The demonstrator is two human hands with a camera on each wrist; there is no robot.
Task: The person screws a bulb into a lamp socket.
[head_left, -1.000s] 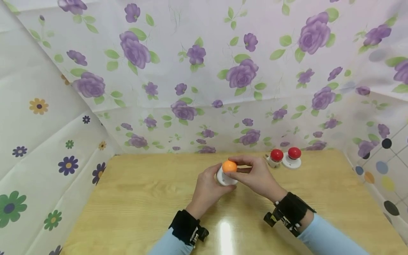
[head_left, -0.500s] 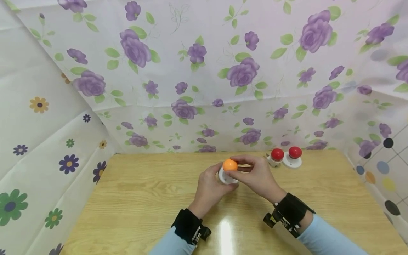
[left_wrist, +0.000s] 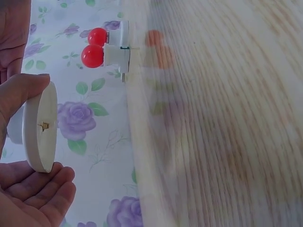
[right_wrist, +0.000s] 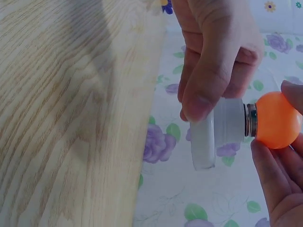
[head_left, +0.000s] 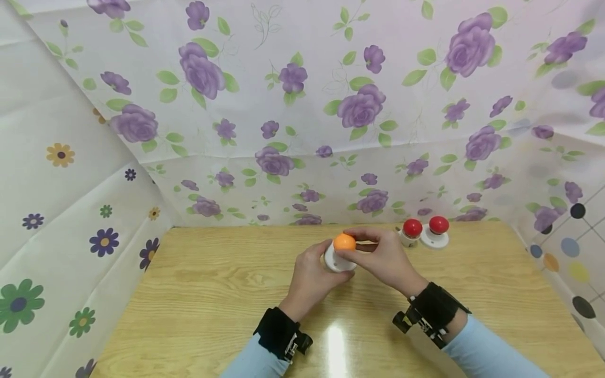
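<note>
In the head view, my left hand (head_left: pixel 309 278) grips a round white lamp holder (head_left: pixel 336 262) by its wide base, thumb and fingers on opposite edges. My right hand (head_left: pixel 385 260) pinches an orange light bulb (head_left: pixel 344 242) at the holder's mouth. The right wrist view shows the bulb (right_wrist: pixel 278 120) in line with the holder (right_wrist: pixel 203 142), part of its metal screw cap exposed between them. Facing the left wrist camera is the hollow underside of the holder (left_wrist: pixel 47 127), with a small brass-coloured piece inside. Both things are held above the table.
Two red bulbs stand in white holders at the back right of the wooden table (head_left: pixel 212 294): one red bulb (head_left: pixel 413 228) in a narrow holder, the other red bulb (head_left: pixel 439 224) on a wide round base. A flowered sheet (head_left: pixel 283 105) hangs behind the table.
The bulb and holder have shifted very slightly right and away in the head view, partly with the camera. Both hands keep their hold.
</note>
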